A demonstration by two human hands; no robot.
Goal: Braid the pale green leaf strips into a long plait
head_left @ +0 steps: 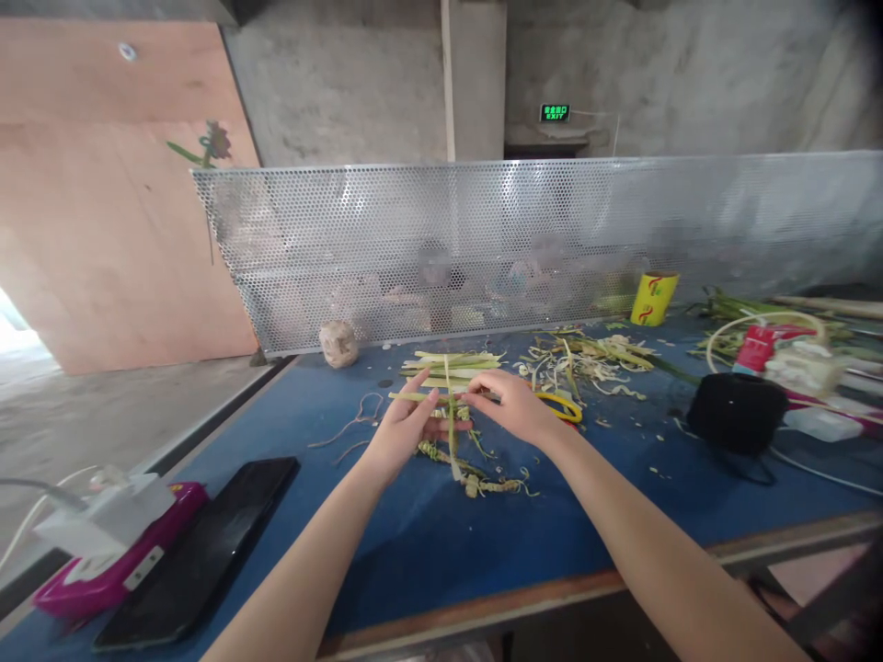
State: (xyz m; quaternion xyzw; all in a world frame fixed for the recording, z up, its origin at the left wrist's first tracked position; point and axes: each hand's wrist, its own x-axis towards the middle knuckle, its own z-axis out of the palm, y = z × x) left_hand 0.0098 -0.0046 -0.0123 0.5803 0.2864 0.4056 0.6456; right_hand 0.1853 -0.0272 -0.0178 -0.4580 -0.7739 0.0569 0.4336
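Over the middle of the blue table, my left hand (396,437) holds a pale green plant strip (407,397) that lies crosswise, pinched between thumb and fingers. A second, upright strip (452,439) crosses it between my hands. My right hand (514,406) is closed at that crossing, its thumb and fingertips pinching the strips; exactly which one it grips is partly hidden. Behind the hands lies a row of flat cut strips (475,360). Below them on the table are small braided plant pieces (493,485). Yellow-handled scissors (564,405) rest beside my right wrist, partly covered.
Curly shavings (600,359) are heaped at right, near a yellow roll (655,299). A black box (737,414) stands with cables. At left lie a phone (207,552), a purple power strip (162,542) and string (359,414). A perforated metal screen (386,221) runs behind.
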